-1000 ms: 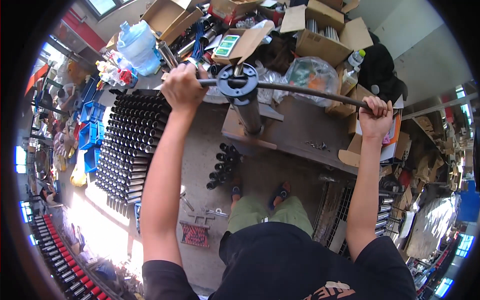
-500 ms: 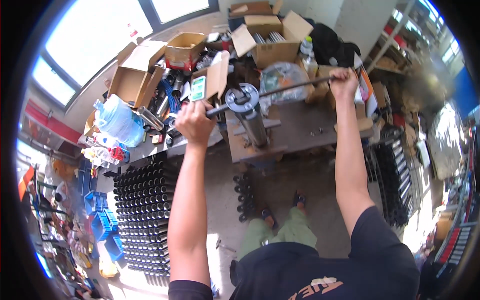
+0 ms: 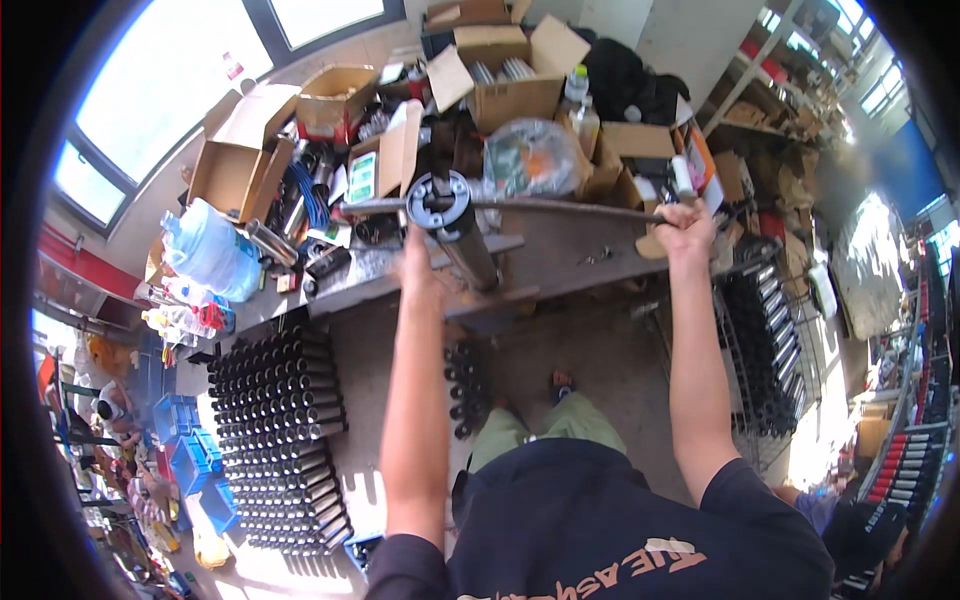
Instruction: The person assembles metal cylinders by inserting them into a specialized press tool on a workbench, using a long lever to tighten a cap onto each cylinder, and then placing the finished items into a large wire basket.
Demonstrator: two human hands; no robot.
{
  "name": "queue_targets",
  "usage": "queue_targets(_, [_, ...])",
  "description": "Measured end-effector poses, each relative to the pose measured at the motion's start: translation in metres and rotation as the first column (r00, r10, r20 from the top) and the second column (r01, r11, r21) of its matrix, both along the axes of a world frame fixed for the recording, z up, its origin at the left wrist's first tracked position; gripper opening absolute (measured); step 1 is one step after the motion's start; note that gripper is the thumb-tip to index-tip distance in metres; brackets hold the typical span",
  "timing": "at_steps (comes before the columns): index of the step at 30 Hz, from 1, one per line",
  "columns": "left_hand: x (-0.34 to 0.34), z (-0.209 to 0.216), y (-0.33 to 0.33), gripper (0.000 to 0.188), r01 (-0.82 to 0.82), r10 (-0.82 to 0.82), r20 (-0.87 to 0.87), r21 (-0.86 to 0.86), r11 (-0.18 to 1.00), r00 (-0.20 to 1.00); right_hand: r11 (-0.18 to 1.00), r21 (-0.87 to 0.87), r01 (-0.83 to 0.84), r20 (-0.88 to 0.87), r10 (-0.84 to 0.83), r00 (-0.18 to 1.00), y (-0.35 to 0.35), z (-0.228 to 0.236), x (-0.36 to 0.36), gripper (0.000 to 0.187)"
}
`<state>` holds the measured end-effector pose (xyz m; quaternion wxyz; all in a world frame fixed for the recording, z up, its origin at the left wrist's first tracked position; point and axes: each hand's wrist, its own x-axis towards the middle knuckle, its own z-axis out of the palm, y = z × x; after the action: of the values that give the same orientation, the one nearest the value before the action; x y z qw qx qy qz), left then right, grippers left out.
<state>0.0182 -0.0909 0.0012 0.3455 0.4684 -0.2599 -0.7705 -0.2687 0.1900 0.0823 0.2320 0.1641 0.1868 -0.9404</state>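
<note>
A metal cylinder (image 3: pixel 467 255) stands tilted at the workbench's front edge, with a round flanged ring (image 3: pixel 440 200) on its top. A long dark metal bar (image 3: pixel 560 207) runs crosswise at the ring, its shorter end sticking out to the left. My right hand (image 3: pixel 684 230) is closed around the bar's right end. Just left of the cylinder, below the ring, is my left hand (image 3: pixel 420 265). Motion smears its fingers, so whether it touches the cylinder does not show. The left end of the bar has no hand on it.
Open cardboard boxes (image 3: pixel 515 100), a clear plastic bag (image 3: pixel 530 160) and a large blue water jug (image 3: pixel 215 250) crowd the bench. Stacked black tubes (image 3: pixel 270 400) stand on the floor at left, and more tubes (image 3: pixel 775 340) fill a rack at right. Blue crates (image 3: pixel 195 455) lie far left.
My left hand has come off the bar's left end and moved down beside the cylinder. The bar has turned, its right end coming nearer to me with my right hand still on it.
</note>
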Motion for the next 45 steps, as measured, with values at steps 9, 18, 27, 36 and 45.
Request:
queue_targets(9, [-0.025,0.07,0.04,0.023,0.159,0.288,-0.643,0.544,0.824,0.709,0.967,0.033,0.252,-0.07,-0.249,0.966,0.155,-0.045,-0.182,0.051])
queue_targets(18, [-0.03,0.032,0.016,0.045,0.065,0.378,-0.42,0.735,0.675,0.825,0.845,0.27,0.461,-0.183,-0.425,0.886,0.109,-0.066,-0.094,0.048])
queue_targets(27, [-0.041,0.069,0.093,0.03,-0.035,0.392,-0.619,0.507,0.861,0.681,0.909,0.378,0.176,0.177,-0.258,0.95,0.133,-0.272,-0.069,0.035])
queue_targets(36, [0.008,0.099,0.182,0.066,0.066,-0.187,-0.767,-0.187,0.98,0.614,0.24,0.567,-0.788,0.472,0.689,0.55,0.146,-0.329,0.023,0.036])
queue_targets(45, [0.01,0.132,0.174,0.087,0.022,-0.222,-0.621,-0.313,0.949,0.752,-0.124,0.783,-0.61,0.418,0.831,0.367,0.076,-0.368,0.012,0.028])
